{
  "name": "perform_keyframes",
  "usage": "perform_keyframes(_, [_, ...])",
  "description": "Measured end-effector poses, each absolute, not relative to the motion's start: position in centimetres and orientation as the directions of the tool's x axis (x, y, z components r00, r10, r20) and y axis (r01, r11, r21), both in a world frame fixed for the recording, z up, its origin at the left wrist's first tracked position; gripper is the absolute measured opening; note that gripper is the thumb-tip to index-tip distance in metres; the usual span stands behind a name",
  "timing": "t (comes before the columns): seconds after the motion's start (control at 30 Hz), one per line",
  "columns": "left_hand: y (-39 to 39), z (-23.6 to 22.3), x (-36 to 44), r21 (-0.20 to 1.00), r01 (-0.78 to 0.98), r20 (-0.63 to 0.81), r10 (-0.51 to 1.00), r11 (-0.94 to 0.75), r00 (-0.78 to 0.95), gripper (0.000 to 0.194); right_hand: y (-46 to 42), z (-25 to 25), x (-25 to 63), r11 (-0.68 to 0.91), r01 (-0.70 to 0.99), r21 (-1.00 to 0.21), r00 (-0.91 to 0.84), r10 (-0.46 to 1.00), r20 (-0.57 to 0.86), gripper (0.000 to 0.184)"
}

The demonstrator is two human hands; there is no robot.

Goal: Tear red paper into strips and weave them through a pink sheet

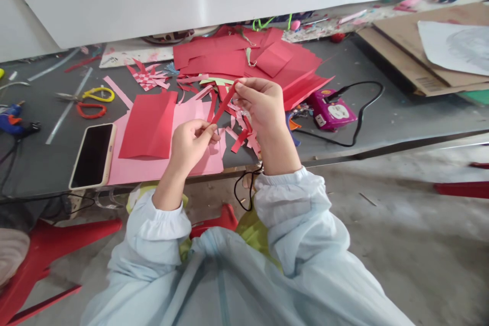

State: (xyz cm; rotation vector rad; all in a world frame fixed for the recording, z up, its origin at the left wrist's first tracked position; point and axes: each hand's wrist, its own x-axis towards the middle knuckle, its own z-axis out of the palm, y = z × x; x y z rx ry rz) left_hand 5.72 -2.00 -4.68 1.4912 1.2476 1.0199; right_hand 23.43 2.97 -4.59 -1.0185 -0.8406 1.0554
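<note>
Pale-blue garment [214,290] nearest, sleeves gathered at wrists. Red paper strip [224,105] runs slantwise between hands, above cut scraps [240,141] and pink sheets [202,164]. Left hand [191,143] pinches lower end; right hand [263,102] pinches upper end. Folded red card [148,125] lies on pink sheets, phone [92,155] at their left edge. Scissors [79,98] lie beyond phone, purple box [333,111] right of scraps.

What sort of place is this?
Likely a paper-craft workspace; classroom or workshop, I can't tell. Signs: the pile of red sheets, the scissors, and the red paper strip pinched between the left hand and right hand.
</note>
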Motion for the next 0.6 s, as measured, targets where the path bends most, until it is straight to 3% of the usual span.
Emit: perform_keyframes(0.6, [-1.55,-4.43,5.05,0.996,0.061,-0.077,0.977,0.067,0.198,0.029,3.14,-5.10,22.80,0.191,-0.245,-0.951,0.300,0.947,0.113,0.010])
